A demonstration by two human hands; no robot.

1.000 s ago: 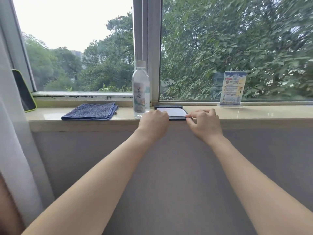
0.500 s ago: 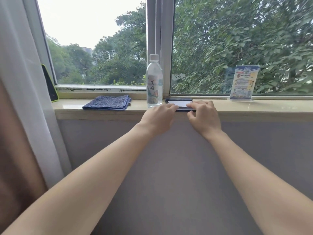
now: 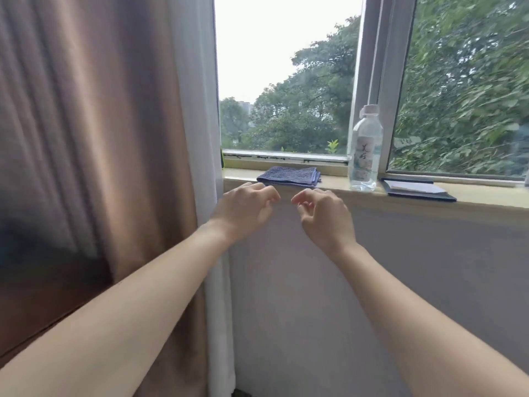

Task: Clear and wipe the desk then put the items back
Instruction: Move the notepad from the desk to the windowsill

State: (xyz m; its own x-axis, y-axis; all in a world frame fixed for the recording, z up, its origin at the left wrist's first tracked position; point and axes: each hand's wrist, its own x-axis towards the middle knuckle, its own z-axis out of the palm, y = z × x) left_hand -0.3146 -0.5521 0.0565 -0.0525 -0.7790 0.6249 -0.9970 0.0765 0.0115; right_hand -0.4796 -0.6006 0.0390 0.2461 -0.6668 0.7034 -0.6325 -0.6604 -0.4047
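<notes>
Windowsill [image 3: 329, 187] pale stone, brown curtain [image 3: 86, 138] left. Folded blue towel [image 3: 288, 176] on sill, left of upright water bottle [image 3: 365, 150]; dark notepad [image 3: 415, 189] right. Left hand [image 3: 246, 209], right hand [image 3: 325, 217] before sill edge, fingers loosely curled, empty.

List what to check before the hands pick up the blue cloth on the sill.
1. Left hand free: ok, loosely curled, holds nothing.
2. Right hand free: ok, same.
3. Blue cloth clear to grasp: ok, folded flat on the sill just past both hands, nothing on it.
4. Water bottle out of the way: ok, upright, standing apart from the cloth.
5. Sill cleared for wiping: not ok, bottle and dark pad are on it.
6. Cloth damp: cannot tell.
</notes>
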